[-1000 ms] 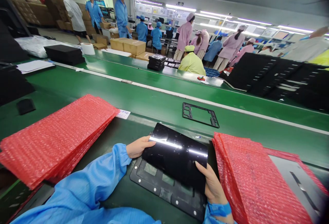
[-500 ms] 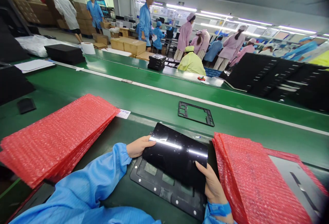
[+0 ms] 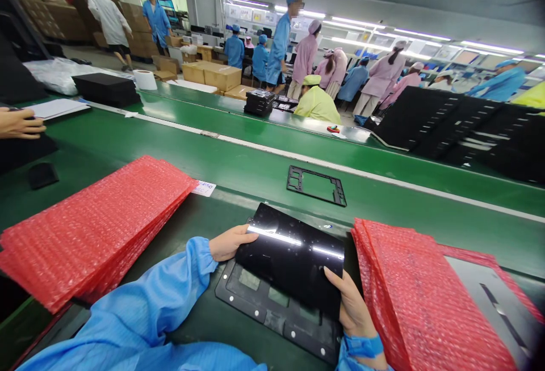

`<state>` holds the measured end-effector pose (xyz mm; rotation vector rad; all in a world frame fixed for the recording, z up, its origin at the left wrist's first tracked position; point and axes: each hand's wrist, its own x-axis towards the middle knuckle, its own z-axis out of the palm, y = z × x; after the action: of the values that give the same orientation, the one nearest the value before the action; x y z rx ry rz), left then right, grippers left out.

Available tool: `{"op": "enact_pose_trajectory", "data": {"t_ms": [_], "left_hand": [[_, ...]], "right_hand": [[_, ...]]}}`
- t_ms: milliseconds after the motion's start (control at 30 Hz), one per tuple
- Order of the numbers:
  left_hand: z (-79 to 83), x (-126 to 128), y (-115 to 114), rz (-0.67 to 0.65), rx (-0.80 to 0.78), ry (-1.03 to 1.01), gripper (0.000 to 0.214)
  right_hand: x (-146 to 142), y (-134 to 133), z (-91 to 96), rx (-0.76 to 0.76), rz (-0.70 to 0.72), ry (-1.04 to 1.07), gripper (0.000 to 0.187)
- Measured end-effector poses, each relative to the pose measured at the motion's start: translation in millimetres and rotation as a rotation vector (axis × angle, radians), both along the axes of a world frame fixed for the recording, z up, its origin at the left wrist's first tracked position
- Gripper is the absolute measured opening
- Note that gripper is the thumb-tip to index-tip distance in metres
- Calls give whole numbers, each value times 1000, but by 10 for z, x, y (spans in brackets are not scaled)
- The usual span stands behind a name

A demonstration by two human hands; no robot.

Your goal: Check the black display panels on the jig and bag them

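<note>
I hold a glossy black panel by its two side edges, tilted up over a black fixture plate on the green bench. My left hand grips the panel's left edge, thumb on top. My right hand grips its lower right edge, fingers closed round it. Both arms wear blue sleeves. A stack of red bubble-wrap bags lies to the left of the panel. A second stack of red bubble-wrap bags lies to the right, touching my right hand's side.
A black frame part lies on the green conveyor belt beyond the panel. Black trays stand at the right, a black box and cardboard boxes farther back. Another person's hand shows at the left edge. Several workers stand behind.
The black frame part has ridden the belt to the left. Another person's hand has come in at the left edge. A worker in blue walked right. My hands and the panel have not moved.
</note>
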<state>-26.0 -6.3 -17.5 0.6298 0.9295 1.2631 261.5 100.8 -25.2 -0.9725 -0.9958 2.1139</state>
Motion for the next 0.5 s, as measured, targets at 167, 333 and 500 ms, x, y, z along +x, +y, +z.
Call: {"op": "enact_pose_trajectory", "data": {"t_ms": [167,333,500], "left_hand": [[-7,1,-5,0,8,11,38],[-10,-5,-2,-5,-4,53,40],[48,19,-11,-19,-39,148,42]], "right_hand": [[-7,9,5,5,6,-3,59],[-16,16,3,-4,2,-9,53],[-11,-6,12,-52,-47,-33,48]]}}
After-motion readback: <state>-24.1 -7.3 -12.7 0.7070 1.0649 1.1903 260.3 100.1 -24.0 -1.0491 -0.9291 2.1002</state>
